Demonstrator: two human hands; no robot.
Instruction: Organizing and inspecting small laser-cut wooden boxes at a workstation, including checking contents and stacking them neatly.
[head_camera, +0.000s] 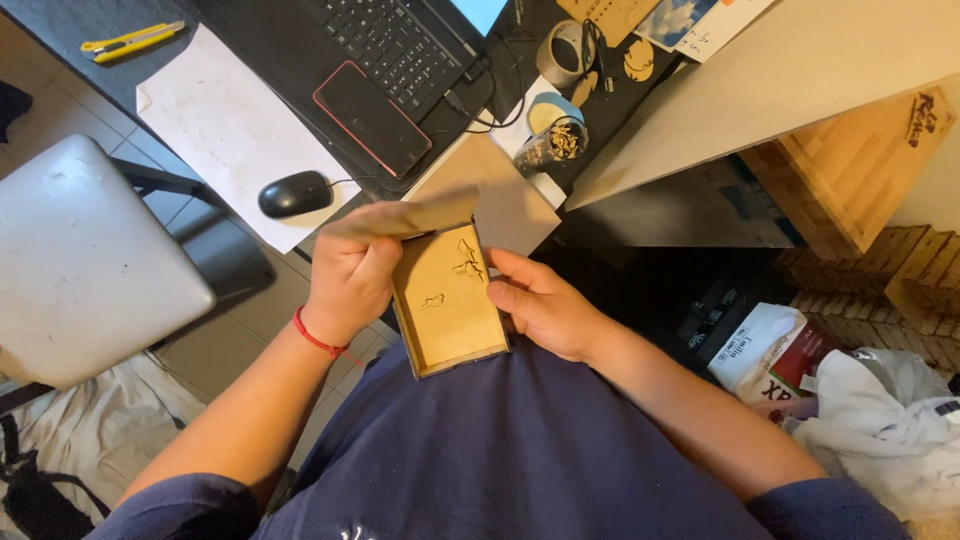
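Your 2 hands grip the open wooden box (445, 305): left hand (350, 270) closed on its lid (405, 215), right hand (540, 305) curled around its right wall.

Single head view, looking steeply down past chest, close on lap, desk edge (300, 60) above

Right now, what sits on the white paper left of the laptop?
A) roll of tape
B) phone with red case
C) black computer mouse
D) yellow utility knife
C: the black computer mouse rests on the lower edge of the white paper, its cable trailing right; the yellow utility knife lies off the sheet on the dark desk.
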